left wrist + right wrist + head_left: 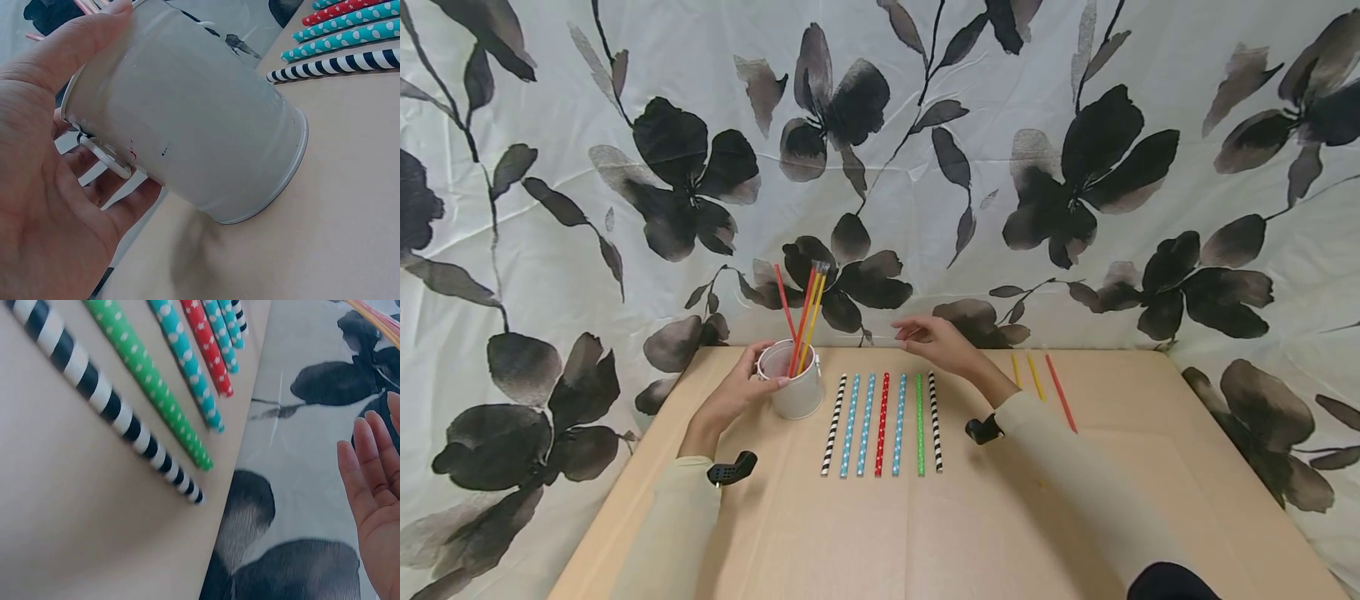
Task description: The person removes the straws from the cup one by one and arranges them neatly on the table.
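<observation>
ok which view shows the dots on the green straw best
The right wrist view: the green straw shows large there, its white dots clear, though one end runs past the top edge. The head view shows its full length, but small. The left wrist view does not show it.

The left grip [734,395] holds a white bucket [801,395] containing straws [814,318].

Seven patterned straws [882,425], one white bucket [799,397]
</observation>
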`<act>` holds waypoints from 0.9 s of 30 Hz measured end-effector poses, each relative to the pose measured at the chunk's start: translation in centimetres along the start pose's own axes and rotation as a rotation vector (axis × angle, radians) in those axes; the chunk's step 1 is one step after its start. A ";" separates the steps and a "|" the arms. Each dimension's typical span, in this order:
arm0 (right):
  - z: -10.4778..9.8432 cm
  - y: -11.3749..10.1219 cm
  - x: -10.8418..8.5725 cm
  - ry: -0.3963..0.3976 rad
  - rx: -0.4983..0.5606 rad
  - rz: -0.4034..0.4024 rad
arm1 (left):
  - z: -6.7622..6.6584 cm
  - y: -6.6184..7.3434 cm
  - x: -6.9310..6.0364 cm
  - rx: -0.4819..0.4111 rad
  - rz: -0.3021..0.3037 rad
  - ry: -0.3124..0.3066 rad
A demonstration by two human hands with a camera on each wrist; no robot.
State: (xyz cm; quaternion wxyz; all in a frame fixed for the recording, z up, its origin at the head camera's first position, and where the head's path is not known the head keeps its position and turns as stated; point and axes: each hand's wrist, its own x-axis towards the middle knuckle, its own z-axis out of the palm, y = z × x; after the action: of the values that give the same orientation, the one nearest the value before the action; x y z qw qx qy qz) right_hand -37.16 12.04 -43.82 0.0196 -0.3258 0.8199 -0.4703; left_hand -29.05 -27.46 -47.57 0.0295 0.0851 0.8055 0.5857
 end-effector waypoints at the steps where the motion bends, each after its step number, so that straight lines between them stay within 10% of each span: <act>1: 0.3 -0.1 0.2 -0.003 0.001 -0.006 | 0.0 0.0 0.0 -0.001 0.001 0.000; 27: 7.3 -5.3 4.8 -0.098 0.041 -0.049 | -0.3 0.2 -0.7 -0.001 -0.011 0.008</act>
State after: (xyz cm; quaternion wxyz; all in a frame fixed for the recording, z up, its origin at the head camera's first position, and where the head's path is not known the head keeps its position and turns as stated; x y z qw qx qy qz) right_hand -35.73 1.98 -42.42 0.0548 -0.3677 0.8001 -0.4708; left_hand -28.43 -27.84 -47.31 0.0294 0.0784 0.8057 0.5864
